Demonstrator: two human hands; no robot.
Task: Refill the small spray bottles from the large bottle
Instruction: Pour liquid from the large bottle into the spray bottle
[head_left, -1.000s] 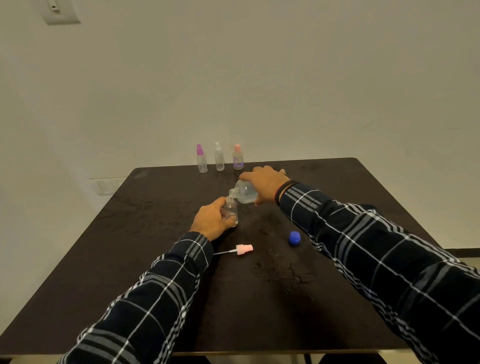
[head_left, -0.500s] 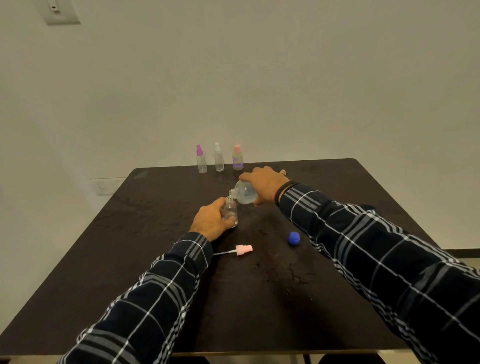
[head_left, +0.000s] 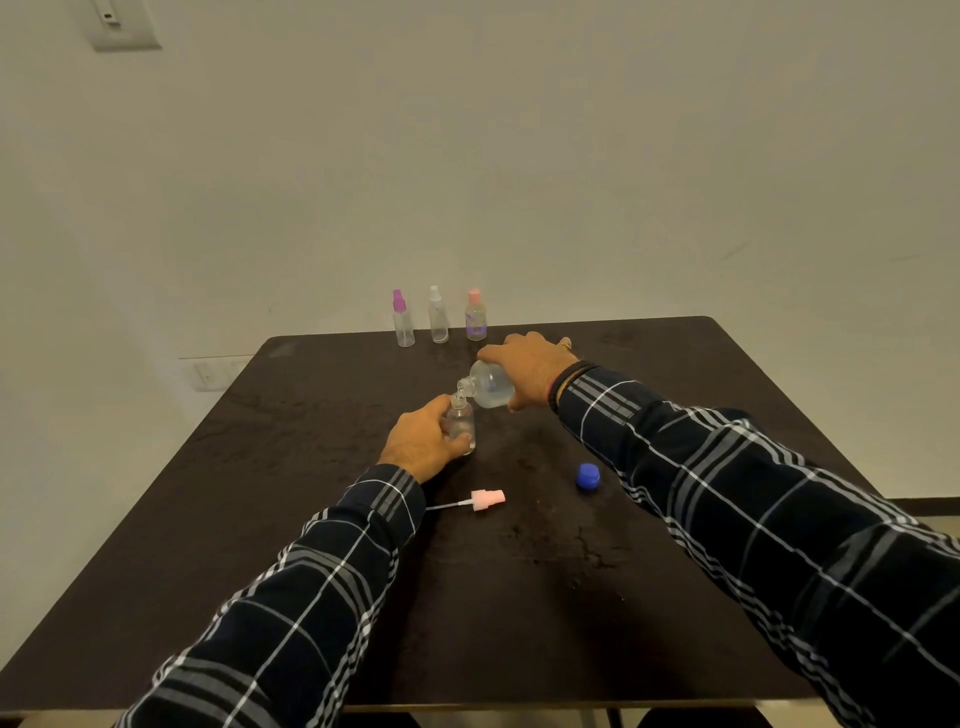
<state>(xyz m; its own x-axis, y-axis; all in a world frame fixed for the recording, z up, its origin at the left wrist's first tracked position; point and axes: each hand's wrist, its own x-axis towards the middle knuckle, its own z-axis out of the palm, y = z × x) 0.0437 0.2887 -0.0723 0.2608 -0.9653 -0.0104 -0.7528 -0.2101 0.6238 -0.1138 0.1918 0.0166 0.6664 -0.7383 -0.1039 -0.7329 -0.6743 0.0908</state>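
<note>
Most of the large bottle is hidden under the right hand; only its rounded shoulder and short neck show. The right hand grips it with fingers curled over the body. The bottle is tipped so the neck points down and left, its mouth at the open neck of the small spray bottle. Whether liquid passes between the two mouths: cannot tell, too small. The left hand wraps round the small spray bottle from its left and covers that side. The bottle stands upright near the middle of the tabletop. Both sleeves are cut off by the lower frame edge. Contents: both bottles are clear plastic or glass with pale interiors; fill levels are not legible. Three more bottles stand in a row at the far edge, well apart from the hands: a purple-topped bottle, a white-topped bottle and a pink-capped bottle with a purplish label. Their levels are unreadable. A pink spray head with a thin white dip tube lies on its side just beside the left cuff. A round blue cap sits near the right forearm. The tabletop is dark and matt, scuffed, with a cracked patch near its centre. The sleeves are dark plaid fabric with white lines.
</note>
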